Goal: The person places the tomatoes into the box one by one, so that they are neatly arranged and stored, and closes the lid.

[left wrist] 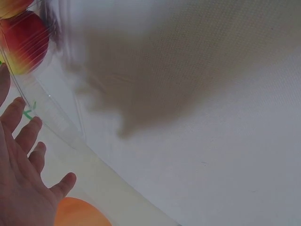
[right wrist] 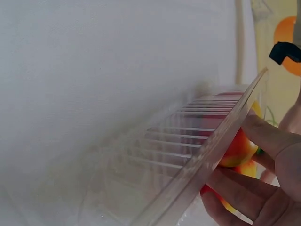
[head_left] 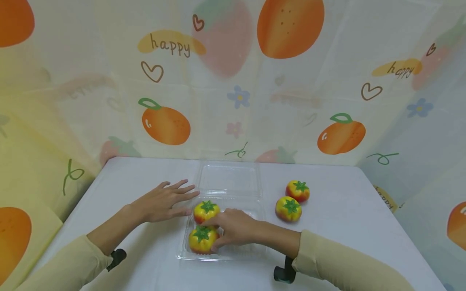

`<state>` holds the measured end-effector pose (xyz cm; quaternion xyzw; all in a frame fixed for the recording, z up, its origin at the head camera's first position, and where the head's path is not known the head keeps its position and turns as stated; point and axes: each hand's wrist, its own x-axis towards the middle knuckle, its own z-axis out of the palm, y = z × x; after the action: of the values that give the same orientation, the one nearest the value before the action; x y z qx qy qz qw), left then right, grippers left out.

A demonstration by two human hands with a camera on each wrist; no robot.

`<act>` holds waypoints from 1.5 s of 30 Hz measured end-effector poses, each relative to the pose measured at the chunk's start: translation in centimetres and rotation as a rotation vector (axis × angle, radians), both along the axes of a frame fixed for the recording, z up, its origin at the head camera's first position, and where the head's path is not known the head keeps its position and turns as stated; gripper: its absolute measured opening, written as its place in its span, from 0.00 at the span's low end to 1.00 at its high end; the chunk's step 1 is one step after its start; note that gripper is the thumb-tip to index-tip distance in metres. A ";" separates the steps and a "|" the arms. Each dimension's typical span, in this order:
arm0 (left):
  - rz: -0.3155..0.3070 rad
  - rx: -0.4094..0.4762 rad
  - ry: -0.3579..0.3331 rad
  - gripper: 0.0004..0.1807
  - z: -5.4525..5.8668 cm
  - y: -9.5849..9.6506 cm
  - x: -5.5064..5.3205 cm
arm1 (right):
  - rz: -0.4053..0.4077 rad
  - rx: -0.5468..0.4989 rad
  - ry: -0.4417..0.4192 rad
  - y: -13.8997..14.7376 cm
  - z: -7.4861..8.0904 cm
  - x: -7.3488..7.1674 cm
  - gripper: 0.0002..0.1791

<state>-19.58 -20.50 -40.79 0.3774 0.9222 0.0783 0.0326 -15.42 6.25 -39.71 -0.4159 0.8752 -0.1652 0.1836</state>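
Note:
A clear plastic clamshell box [head_left: 244,252] lies opened on the table, its lid [head_left: 233,178] folded back to the far side. Two yellow-and-red toy persimmons with green leafy tops sit in its left part, one behind the other. My right hand [head_left: 238,227] grips the near persimmon [head_left: 201,241] between thumb and fingers; its index finger reaches between the two. The far persimmon [head_left: 206,210] is beside that hand's knuckles. My left hand [head_left: 164,203] is spread with straight fingers at the box's left edge, holding nothing. In the right wrist view, the box wall [right wrist: 207,155] partly hides the fruit.
Two more toy persimmons, a nearer one [head_left: 288,209] and a farther one [head_left: 297,190], stand close together right of the box. The white table [head_left: 338,242] meets a fruit-printed curtain [head_left: 233,117] at the back and sides.

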 end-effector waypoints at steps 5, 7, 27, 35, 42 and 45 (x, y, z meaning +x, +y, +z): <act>0.006 -0.002 -0.005 0.34 0.1 0.1 0.0 | 0.008 0.021 0.039 -0.3 0.0 0.1 0.32; 0.004 -0.006 0.001 0.34 0.1 0.1 0.0 | -0.002 0.032 0.041 -0.3 0.1 0.1 0.33; 0.004 0.002 -0.005 0.34 0.1 0.1 0.0 | -0.171 -0.050 0.023 7.7 4.2 -1.4 0.37; -0.005 -0.008 0.015 0.34 0.1 0.3 0.2 | -0.315 -0.113 0.112 13.1 3.2 -2.8 0.39; 0.004 -0.006 0.023 0.33 0.0 0.2 0.3 | -0.455 -0.153 0.169 17.8 2.8 -4.4 0.40; 0.003 -0.006 0.030 0.33 -0.2 0.1 0.2 | -0.506 -0.189 0.166 19.7 2.4 -5.0 0.40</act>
<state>-19.40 -20.36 -41.03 0.3770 0.9234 0.0700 0.0200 -20.39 25.91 -37.34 -0.2117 0.9439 -0.2521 0.0248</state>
